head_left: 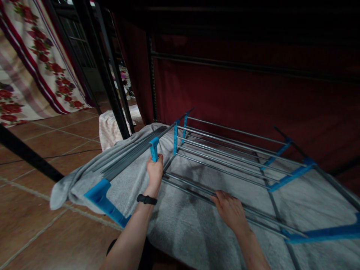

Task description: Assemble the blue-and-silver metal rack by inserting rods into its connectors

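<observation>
A partly joined rack of thin metal rods and blue plastic brackets lies on a grey blanket (191, 221). My left hand (154, 170), with a black band at the wrist, is closed round a blue plastic bracket (154, 147) whose top stands above the fist. Two metal rods (191, 183) run low across the blanket, and the fingers of my right hand (229, 208) curl over them. Their right ends meet another blue bracket (323, 234). Behind my hands, more parallel rods (225, 144) span between upright blue brackets (175, 138) and tilted ones at the right.
A bundle of loose grey rods (129, 155) lies left of my left hand. Near it is a large angled blue bracket (105, 200). Black metal posts (105, 67) rise at the left, over a tiled floor (36, 225). Dark red cloth (239, 97) hangs behind the rack.
</observation>
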Demonstrator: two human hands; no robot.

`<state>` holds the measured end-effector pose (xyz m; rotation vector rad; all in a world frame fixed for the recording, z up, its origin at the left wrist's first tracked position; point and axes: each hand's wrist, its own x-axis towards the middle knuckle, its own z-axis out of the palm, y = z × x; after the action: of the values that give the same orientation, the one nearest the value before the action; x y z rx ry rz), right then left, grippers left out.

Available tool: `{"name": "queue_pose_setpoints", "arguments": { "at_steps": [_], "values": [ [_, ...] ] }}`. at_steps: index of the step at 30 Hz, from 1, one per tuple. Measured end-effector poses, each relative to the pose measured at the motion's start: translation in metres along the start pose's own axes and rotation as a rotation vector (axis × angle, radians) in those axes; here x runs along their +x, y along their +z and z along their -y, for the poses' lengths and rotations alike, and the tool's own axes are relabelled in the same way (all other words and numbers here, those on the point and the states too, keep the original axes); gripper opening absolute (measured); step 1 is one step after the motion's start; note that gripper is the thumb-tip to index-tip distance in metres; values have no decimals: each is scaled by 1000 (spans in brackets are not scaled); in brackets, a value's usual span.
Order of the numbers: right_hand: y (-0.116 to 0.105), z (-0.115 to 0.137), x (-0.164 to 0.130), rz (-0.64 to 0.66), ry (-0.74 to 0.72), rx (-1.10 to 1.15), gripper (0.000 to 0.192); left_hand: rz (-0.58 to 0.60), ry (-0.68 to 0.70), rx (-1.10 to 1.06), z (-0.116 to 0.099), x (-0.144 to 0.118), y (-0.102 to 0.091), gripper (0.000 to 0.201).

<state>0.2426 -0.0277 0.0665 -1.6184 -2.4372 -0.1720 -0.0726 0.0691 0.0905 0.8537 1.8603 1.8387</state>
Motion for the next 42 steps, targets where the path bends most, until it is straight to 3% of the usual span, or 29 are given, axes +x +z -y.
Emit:
{"name": "queue_pose_setpoints", "arguments": {
  "at_steps": [13, 19, 23, 28, 31, 35, 42],
  "values": [
    [-1, 2, -1, 6, 27, 31, 32, -6, 5, 14, -2, -2, -1, 19],
    [-1, 7, -4, -168, -76, 112, 29, 41, -11, 13, 4, 0, -2, 22],
    [1, 35, -14, -271, -130, 212, 37, 23, 31, -23, 6, -1, -2, 28],
    [26, 82, -33, -102, -251, 300, 45, -156, 196, -48, 7, -10, 1, 56],
    [49, 98, -39, -63, -246, 293, 44, -221, 283, -42, 8, -21, -1, 66],
    [63, 106, -39, -65, -175, 337, 42, -249, 363, -32, 6, -42, -5, 67],
    [59, 105, -35, -22, -159, 348, 45, -181, 487, 0, -6, -75, -4, 59]
  ]
}}
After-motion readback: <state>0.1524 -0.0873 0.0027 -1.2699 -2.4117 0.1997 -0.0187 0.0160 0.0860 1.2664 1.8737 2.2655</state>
